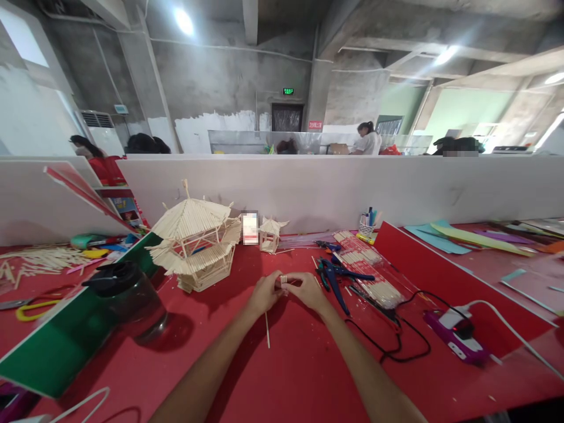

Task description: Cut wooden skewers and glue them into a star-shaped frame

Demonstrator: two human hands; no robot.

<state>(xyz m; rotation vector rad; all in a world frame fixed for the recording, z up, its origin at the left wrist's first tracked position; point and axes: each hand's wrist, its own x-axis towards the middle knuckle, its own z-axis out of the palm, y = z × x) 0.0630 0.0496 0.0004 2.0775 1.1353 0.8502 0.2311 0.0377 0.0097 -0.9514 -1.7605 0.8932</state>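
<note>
My left hand (264, 292) and right hand (307, 290) pinched a small stick bundle (284, 280). The pavilion model (194, 247) stood built; this piece seemed barely begun.

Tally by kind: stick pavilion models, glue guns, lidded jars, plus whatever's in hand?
Pale wooden-stick pavilion models: 2
Purple-and-white glue gun: 1
Dark jar with black lid: 1
Small stick piece between left hand and right hand: 1
Total: 5

Near-right of the stick pavilion (194, 244) the red tabletop (286, 376) lies open save one loose stick (267, 329), while a dark jar (126, 296) and green board (61, 341) crowd its near-left side, and pliers (335, 277), a stick packet (372, 273) and what seems a black cable (396, 343) block farther right.
</note>
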